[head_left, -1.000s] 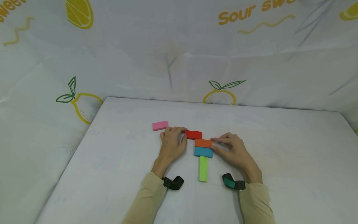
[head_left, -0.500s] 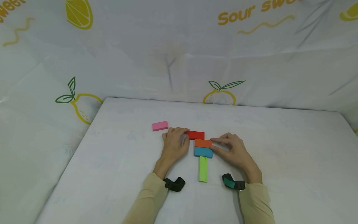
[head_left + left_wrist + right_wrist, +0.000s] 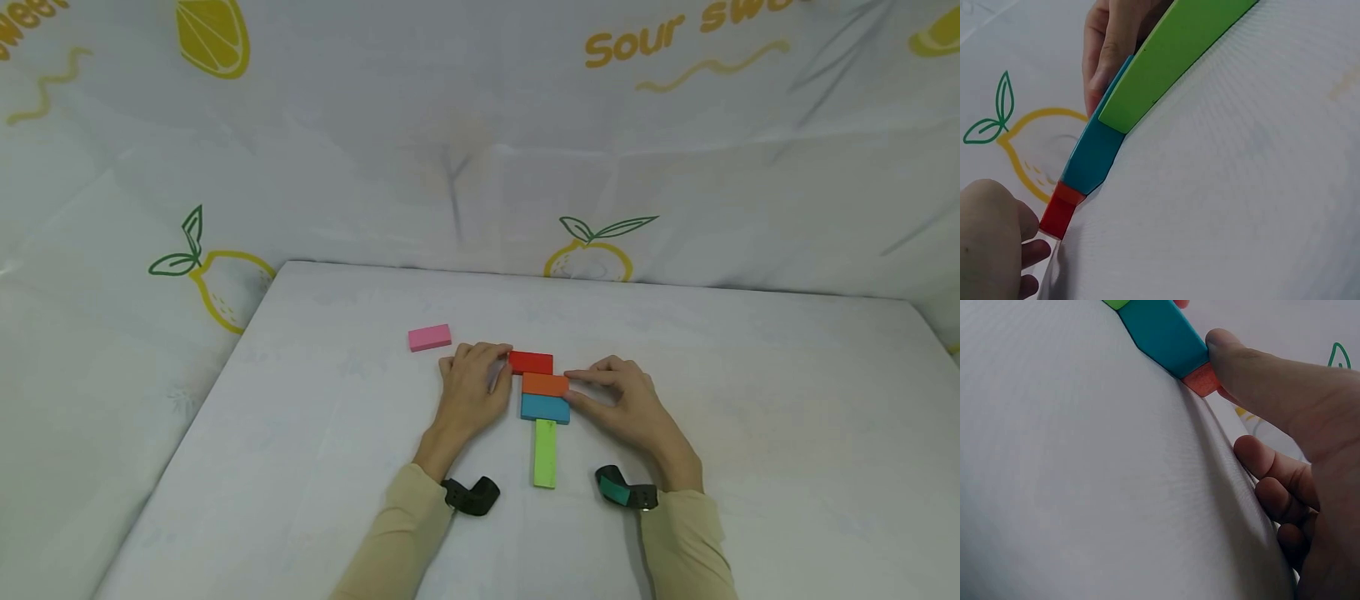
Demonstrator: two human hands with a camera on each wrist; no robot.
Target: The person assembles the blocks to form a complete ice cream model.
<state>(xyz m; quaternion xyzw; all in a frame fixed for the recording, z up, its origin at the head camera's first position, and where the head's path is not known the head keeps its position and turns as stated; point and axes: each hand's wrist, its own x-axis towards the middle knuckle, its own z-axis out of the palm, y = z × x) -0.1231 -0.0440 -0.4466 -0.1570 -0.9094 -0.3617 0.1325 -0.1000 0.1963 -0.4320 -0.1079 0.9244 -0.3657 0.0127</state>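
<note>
My left hand [image 3: 472, 392] holds the left end of a red block [image 3: 531, 363] between thumb and fingertips. Just in front of it lies an orange block [image 3: 545, 384], overlapped by the red one's near edge in the head view. My right hand [image 3: 630, 407] has thumb and index finger at the orange block's right end; the thumb [image 3: 1232, 353] meets its corner in the right wrist view. A blue block [image 3: 545, 408] lies flush along the orange one's near side. From its middle a lime-green block [image 3: 545, 454] runs lengthwise toward me.
A pink block [image 3: 430, 337] lies slightly turned beyond my left hand. The white-covered table [image 3: 300, 467] ends at a back edge, where a lemon-printed cloth [image 3: 480, 150] rises. Each wrist wears a black band, such as the left wristband [image 3: 472, 497].
My left hand has slid the red block to the right, so it now sits more nearly behind the orange block. My right hand and the other blocks have stayed in place.
</note>
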